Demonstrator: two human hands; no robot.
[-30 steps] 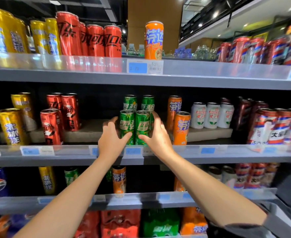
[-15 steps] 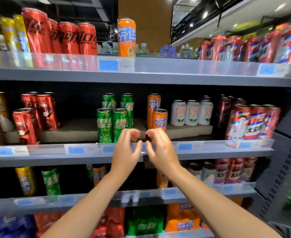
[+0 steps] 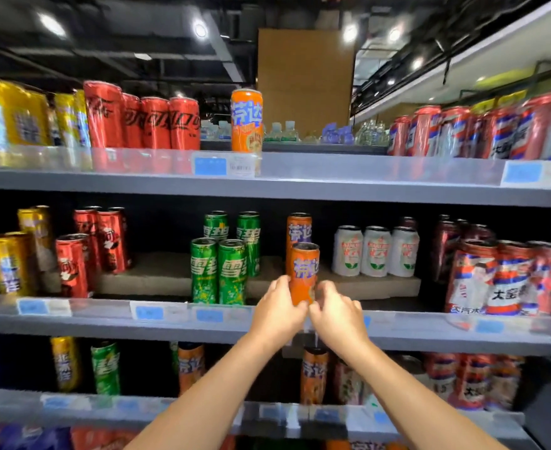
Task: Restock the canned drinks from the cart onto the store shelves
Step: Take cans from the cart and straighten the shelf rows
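An orange can [image 3: 304, 271] stands at the front of the middle shelf [image 3: 105, 319], with a second orange can [image 3: 298, 227] right behind it. My left hand [image 3: 279, 308] grips the front can's lower left side. My right hand [image 3: 336, 315] has its fingers curled against the can's lower right side. The hands hide the can's base. To the left stand several green cans [image 3: 217, 271] in two rows. The cart is out of view.
White cans [image 3: 375, 251] stand to the right of the orange ones, and red-blue-white cans [image 3: 501, 280] fill the far right. Red cans [image 3: 72, 264] and yellow cans [image 3: 9, 264] stand on the left. A lone orange can [image 3: 246, 120] is on the top shelf.
Both hands left the green cans, drew back and moved right. They now close on the front orange can. The view has pulled back from the shelves.
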